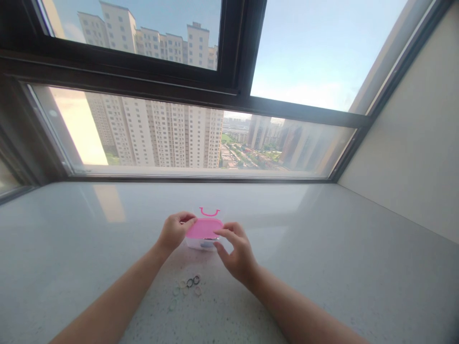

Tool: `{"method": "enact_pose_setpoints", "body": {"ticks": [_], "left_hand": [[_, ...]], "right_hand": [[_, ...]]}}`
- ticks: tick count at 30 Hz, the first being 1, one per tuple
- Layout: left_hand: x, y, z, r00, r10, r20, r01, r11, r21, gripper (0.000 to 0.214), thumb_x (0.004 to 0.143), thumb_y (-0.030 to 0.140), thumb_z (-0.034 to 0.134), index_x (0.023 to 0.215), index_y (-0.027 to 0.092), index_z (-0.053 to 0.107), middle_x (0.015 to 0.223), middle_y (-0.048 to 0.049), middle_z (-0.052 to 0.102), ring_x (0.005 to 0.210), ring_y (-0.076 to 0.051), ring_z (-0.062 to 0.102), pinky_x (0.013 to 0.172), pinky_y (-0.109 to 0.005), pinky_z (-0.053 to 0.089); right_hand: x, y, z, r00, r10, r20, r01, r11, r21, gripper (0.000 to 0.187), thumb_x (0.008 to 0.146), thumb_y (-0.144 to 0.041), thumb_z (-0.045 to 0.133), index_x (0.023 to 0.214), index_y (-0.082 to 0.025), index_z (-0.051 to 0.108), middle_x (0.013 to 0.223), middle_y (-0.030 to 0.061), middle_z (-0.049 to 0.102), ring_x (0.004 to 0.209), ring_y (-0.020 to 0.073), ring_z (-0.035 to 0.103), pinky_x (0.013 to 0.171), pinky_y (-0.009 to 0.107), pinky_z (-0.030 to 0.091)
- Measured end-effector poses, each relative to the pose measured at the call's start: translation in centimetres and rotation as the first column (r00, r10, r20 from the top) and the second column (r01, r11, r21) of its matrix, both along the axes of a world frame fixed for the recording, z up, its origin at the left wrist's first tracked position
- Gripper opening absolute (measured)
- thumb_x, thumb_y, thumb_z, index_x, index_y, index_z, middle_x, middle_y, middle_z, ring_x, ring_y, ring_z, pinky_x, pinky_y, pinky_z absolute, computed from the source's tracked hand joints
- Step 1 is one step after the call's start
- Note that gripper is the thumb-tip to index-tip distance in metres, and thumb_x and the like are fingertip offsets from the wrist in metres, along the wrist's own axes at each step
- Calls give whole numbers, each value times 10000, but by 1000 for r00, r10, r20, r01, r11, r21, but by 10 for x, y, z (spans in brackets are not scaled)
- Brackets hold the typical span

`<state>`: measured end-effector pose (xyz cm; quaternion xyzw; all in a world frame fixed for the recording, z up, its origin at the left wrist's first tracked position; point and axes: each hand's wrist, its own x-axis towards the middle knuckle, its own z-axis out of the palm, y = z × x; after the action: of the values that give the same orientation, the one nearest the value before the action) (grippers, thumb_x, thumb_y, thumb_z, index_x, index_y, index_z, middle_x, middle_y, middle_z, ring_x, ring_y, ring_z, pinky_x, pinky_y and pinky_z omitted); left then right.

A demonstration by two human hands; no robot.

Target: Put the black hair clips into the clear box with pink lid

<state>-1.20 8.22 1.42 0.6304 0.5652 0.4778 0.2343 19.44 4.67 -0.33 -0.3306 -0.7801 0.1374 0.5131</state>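
A small clear plastic box with a pink lid (204, 228) and a pink handle sits on the pale stone window ledge (322, 248). My left hand (174, 230) grips the lid's left edge with curled fingers. My right hand (236, 252) pinches the lid's right front corner. Dark items show faintly inside the clear base. Several small hair ties (188, 284), black, pale green and beige, lie loose on the ledge just in front of the box, between my forearms.
A dark-framed window (201, 100) spans the back, looking out on tall apartment blocks. A beige wall (412, 143) bounds the ledge on the right.
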Motion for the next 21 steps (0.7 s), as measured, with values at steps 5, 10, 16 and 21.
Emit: {"method": "enact_pose_setpoints", "body": {"ticks": [5,10,16,21], "left_hand": [[4,-4,1,1000,23,5,-23,999,31,209,715,328,610,712,157,731,699,-48,724,681,-210,645,615,-272,483],[5,-5,-7,997,71,-4,-71,996,58,196,733,307,591,734,153,713,693,-51,714,675,-209,644,617,-281,488],[6,-6,-15,991,134,-18,-132,987,87,181,756,307,570,719,157,664,689,-42,684,662,-197,634,589,-273,483],[9,-8,-15,991,131,-23,-128,987,99,169,760,295,568,687,163,644,664,-27,664,640,-183,626,570,-259,478]], "right_hand": [[6,8,-6,996,-38,85,48,991,-127,334,803,-285,626,1132,-235,651,1279,132,536,1177,276,499,982,483,393],[7,16,-12,999,33,4,-31,960,-279,303,835,-323,592,1107,-215,672,1302,128,539,1175,255,536,1015,451,392],[6,15,-12,998,22,-52,-36,959,-282,303,819,-330,604,1083,-201,681,1271,127,566,1167,254,542,1011,449,400],[7,16,-16,997,21,-77,-43,958,-285,253,817,-326,603,1005,-189,703,1245,133,583,1148,252,555,1002,446,409]]}}
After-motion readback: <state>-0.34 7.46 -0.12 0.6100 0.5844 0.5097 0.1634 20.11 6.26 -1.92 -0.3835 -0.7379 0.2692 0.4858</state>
